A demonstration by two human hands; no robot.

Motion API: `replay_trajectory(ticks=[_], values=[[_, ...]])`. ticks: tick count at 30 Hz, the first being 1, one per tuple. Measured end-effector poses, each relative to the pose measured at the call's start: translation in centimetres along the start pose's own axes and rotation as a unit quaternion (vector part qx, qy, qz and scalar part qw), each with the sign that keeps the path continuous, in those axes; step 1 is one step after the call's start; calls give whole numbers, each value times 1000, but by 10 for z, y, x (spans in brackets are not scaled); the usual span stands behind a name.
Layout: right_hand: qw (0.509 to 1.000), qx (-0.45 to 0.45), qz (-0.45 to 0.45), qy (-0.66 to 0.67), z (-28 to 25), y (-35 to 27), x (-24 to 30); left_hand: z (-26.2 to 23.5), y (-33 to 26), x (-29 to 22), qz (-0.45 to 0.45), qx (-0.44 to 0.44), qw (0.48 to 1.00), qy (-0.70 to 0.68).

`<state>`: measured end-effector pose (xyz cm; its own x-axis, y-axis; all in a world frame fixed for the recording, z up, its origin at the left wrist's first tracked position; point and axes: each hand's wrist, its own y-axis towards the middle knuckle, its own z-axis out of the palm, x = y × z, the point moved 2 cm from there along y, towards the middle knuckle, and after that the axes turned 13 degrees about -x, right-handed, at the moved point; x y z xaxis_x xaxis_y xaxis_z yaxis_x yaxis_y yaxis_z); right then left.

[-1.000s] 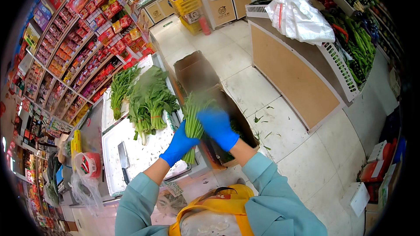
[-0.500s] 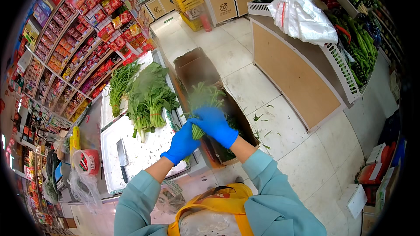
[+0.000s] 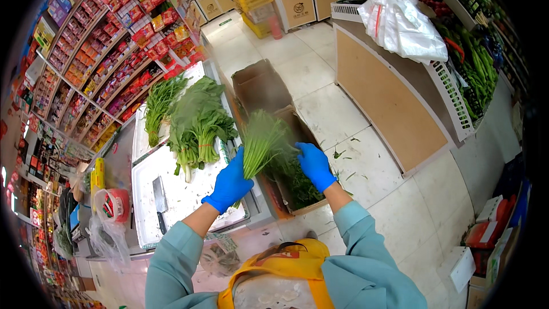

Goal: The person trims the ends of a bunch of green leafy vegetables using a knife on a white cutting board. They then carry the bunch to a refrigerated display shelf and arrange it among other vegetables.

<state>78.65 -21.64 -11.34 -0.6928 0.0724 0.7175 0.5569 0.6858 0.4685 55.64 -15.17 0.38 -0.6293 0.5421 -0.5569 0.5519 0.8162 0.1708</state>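
Note:
A bunch of thin-stemmed leafy greens [image 3: 262,147] is held in my left hand [image 3: 231,181], its fingers wrapped round the stalk ends. Its leafy tops are blurred and point away from me over a cardboard box. My right hand [image 3: 314,167], also in a blue glove, is apart from the bunch, above the box's right side. Its fingers are curled together, and what they pinch is too blurred to name. Loose greens [image 3: 303,186] lie in the open cardboard box [image 3: 260,88] below. To the left, banded leafy bunches [image 3: 203,126] rest on a white tray [image 3: 189,186].
A knife [image 3: 159,203] lies on the tray, with a thin-stalked bunch [image 3: 157,109] farther back. Plastic bags [image 3: 400,26] sit on the stand at right, beside green peppers [image 3: 472,63]. Leaf scraps [image 3: 338,153] dot the floor. Packed shelves [image 3: 97,57] rise at left.
My hands were together at the bunch. Now the right hand has drawn away to the right, and the left holds the bunch alone, slightly farther left, with its stalks in plain view.

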Motion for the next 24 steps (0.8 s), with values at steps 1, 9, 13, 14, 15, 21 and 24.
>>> replay_trajectory(ticks=[1,9,13,14,15,21,24], values=[[998,-34,30,32,-3,1,14,-6,2,-13,1,13,995,95],[975,-12,0,222,8,7,107,0,6,-26,60,35,982,173],[993,-33,-116,-20,14,17,92,4,2,-19,50,40,981,185],[992,-102,-69,-26,25,23,65,5,0,-18,57,33,980,187],[995,-98,-3,3,14,25,58,3,-3,-15,56,25,982,180],[995,-97,-3,37,-6,24,68,1,-6,-16,85,27,974,208],[992,-97,-56,66,9,25,73,4,-9,-21,103,48,966,231]])
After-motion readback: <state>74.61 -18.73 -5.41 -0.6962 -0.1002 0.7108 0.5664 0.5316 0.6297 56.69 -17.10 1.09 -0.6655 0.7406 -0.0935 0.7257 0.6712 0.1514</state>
